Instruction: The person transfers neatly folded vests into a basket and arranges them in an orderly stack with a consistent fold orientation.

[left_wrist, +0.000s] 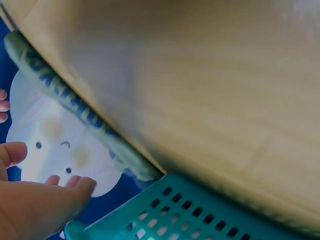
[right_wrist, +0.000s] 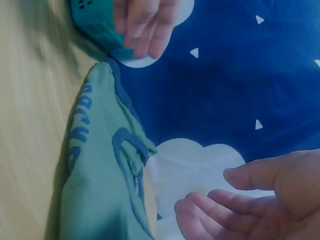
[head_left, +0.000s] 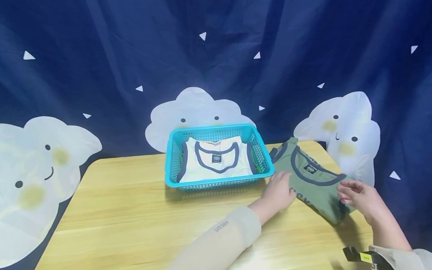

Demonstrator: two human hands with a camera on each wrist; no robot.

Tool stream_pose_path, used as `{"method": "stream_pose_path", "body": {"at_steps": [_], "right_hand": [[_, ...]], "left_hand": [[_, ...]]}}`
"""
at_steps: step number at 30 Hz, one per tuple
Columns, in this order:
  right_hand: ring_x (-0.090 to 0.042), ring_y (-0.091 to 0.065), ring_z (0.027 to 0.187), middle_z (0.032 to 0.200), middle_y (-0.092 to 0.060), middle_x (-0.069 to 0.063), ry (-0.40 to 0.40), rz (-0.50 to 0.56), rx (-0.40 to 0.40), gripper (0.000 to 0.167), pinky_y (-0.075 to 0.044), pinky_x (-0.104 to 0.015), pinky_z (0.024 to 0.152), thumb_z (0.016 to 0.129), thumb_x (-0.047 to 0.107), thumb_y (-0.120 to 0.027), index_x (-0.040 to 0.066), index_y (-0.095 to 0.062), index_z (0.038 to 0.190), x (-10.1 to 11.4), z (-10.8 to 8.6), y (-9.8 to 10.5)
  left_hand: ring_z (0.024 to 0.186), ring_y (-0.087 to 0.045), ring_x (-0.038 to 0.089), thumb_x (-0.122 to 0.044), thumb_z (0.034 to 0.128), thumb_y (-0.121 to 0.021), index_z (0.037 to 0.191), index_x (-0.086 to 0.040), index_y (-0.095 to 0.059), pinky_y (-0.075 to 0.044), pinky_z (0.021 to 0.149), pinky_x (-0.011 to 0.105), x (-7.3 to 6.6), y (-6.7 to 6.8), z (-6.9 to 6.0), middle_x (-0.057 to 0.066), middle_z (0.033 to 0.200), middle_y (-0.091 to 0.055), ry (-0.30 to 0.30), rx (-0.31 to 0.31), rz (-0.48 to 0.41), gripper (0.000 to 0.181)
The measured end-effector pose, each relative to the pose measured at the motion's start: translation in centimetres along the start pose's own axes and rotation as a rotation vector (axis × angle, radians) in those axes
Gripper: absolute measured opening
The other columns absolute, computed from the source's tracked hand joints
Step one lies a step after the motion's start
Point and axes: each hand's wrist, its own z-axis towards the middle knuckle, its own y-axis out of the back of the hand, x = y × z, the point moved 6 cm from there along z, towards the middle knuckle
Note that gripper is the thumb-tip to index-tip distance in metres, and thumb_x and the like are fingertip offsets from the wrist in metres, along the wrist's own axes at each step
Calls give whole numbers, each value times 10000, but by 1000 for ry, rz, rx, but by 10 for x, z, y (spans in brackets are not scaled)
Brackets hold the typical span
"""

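A green sleeveless shirt (head_left: 319,194) with dark trim lies on the right part of the table, its neckline towards the back. My left hand (head_left: 279,193) is over its left side, beside the basket corner, fingers relaxed. Above the shirt's right side is my right hand (head_left: 358,197), its fingers slightly bent. In the right wrist view both the left hand (right_wrist: 145,25) and the right hand (right_wrist: 250,200) stand apart from the shirt (right_wrist: 100,165), holding nothing. The left wrist view shows my left hand (left_wrist: 45,205) near the basket (left_wrist: 185,215) and the shirt (left_wrist: 75,107).
A turquoise basket (head_left: 214,185) stands at the table's back middle, with a white, dark-trimmed shirt (head_left: 200,172) inside. The wooden table (head_left: 127,215) extends left and forward. Behind it hangs a blue curtain (head_left: 115,48) with clouds and triangles.
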Motion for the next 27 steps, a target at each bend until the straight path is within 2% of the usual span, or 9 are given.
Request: {"method": "stream_pose_path", "body": {"at_steps": [2,8,13,16,20,24,27], "right_hand": [[21,-643,762,861,-619,205,-12,0,6,488,-583,-214,683,1035,96,-517,-272,-353,1312,-5,-1,-1],[18,-640,777,923,-658,73,-64,-16,30,497,-586,-224,700,1040,86,-493,-282,-324,1328,-11,-5,-7],[7,-636,779,997,-684,-68,-116,-41,54,503,-585,-229,707,1048,92,-468,-289,-303,1331,-14,-8,-7],[-3,-638,782,1022,-685,-104,-151,-52,72,499,-588,-244,714,1051,94,-461,-284,-302,1335,-21,-9,-6],[-1,-639,782,1011,-693,-80,-182,-46,86,472,-587,-250,709,1050,91,-462,-281,-329,1308,-30,-10,-5],[-11,-638,764,971,-691,-42,-190,-38,84,428,-584,-247,697,1049,81,-452,-288,-372,1250,-32,-14,-3],[-28,-637,737,922,-681,-10,-206,-26,84,401,-585,-247,695,1044,85,-454,-283,-415,1198,-34,-17,-2]], "left_hand": [[1399,-409,171,-278,947,-632,1484,-134,-452,-320,1151,272,6,-8,1,1,1517,-446,34,27,1,584],[1300,-523,218,-293,959,-618,1541,-138,-359,-425,1083,313,27,-23,5,23,1588,-349,156,92,-43,656],[1254,-559,233,-315,955,-624,1541,-127,-344,-456,1050,317,30,-26,9,44,1562,-390,201,112,-49,676],[1237,-575,229,-334,960,-614,1557,-117,-309,-468,1033,302,30,-27,14,43,1547,-419,234,128,-24,705],[1277,-554,216,-351,970,-609,1582,-128,-243,-447,1055,288,33,-29,20,31,1522,-466,303,160,-51,747],[1259,-568,215,-359,970,-617,1579,-139,-229,-452,1051,291,35,-31,25,49,1460,-532,346,182,-94,755],[1298,-537,215,-352,970,-616,1576,-116,-225,-433,1071,287,38,-31,27,65,1484,-506,361,178,-95,759]]}}
